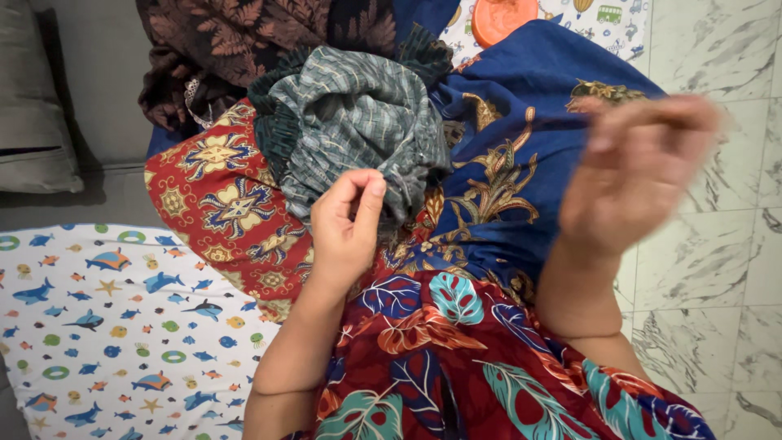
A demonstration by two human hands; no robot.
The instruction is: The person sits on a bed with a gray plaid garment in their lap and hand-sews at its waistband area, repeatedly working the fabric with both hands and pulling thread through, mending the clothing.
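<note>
My left hand (pixel 346 228) pinches the lower edge of a bunched grey-green checked cloth (pixel 354 122) that lies on top of a pile of fabrics. My right hand (pixel 635 175) is blurred by motion and hovers over a blue cloth with gold flowers (pixel 521 138), fingers loosely curled; whether it grips the blue cloth is unclear. Beneath lie a red patterned cloth (pixel 220 204) and a dark red fabric with large leaves (pixel 440 358) over my lap.
A white mat with sea animals (pixel 106 326) lies at the lower left. A dark brown leaf-print cloth (pixel 220 49) sits at the back. An orange round lid (pixel 503 16) rests at the top. Marble floor tiles (pixel 709 285) are on the right, a grey cushion (pixel 28 122) on the left.
</note>
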